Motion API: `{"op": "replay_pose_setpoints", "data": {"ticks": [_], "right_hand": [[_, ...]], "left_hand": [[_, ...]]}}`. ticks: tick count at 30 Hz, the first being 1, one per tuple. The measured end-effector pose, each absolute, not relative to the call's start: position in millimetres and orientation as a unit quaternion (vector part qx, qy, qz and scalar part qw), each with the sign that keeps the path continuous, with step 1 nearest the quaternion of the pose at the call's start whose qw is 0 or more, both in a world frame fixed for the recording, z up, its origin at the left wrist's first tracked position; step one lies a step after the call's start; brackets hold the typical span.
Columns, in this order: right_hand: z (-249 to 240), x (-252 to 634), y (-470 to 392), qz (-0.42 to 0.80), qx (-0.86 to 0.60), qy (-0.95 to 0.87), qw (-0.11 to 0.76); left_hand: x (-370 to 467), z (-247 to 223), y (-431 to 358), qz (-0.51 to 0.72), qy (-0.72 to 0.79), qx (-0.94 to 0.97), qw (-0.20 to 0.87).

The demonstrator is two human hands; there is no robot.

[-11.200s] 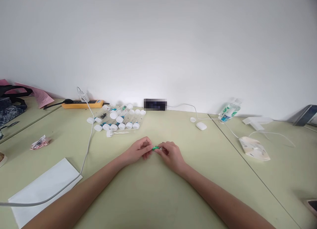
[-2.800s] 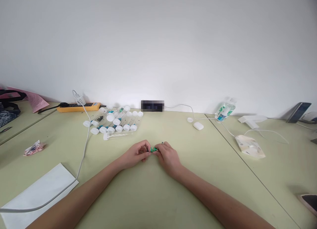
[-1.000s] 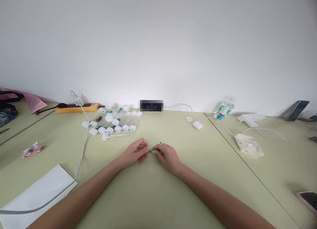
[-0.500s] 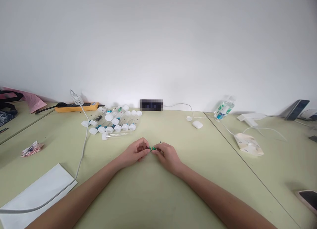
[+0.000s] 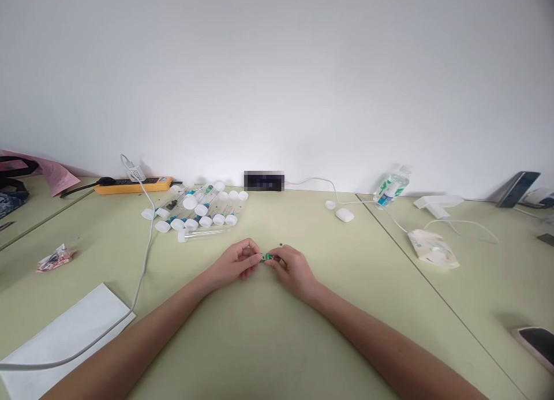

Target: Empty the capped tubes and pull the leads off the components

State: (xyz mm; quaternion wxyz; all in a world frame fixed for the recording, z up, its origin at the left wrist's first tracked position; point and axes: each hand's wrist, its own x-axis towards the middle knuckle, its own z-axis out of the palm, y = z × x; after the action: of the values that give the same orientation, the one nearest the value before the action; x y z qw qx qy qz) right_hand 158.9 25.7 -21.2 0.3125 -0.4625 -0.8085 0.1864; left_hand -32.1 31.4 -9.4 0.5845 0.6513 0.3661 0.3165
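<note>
Near the middle of the pale green table point(image 5: 277, 342), my left hand point(image 5: 236, 264) pinches a small green piece point(image 5: 262, 258) between thumb and fingers. Facing it, my right hand point(image 5: 294, 271) pinches another small green piece point(image 5: 269, 256). The two pieces sit very close together; whether they touch, I cannot tell. Fingers cover most of both, and their kind is too small to make out. A tiny dark bit point(image 5: 281, 245) shows just above my right fingers.
Several clear tubes with white caps point(image 5: 189, 202) lie at the back left, beside a yellow power strip point(image 5: 132, 184). A white cable point(image 5: 145, 267) crosses a white sheet point(image 5: 69, 336). Rightward are a clear bottle point(image 5: 392, 187), an earbud case point(image 5: 345, 215) and a crumpled packet point(image 5: 433, 249).
Both hands stay almost in place, still pinching the green pieces. The whole view has shifted very slightly.
</note>
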Motion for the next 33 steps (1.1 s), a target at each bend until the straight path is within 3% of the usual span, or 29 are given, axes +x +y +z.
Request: {"op": "replay_pose_setpoints", "data": {"ticks": [33], "right_hand": [[-19.3, 158.1, 25.5, 0.185, -0.462, -0.812, 0.306]], "left_hand": [[-32.8, -13.1, 30.8, 0.314, 0.375, 0.659, 0.572]]}}
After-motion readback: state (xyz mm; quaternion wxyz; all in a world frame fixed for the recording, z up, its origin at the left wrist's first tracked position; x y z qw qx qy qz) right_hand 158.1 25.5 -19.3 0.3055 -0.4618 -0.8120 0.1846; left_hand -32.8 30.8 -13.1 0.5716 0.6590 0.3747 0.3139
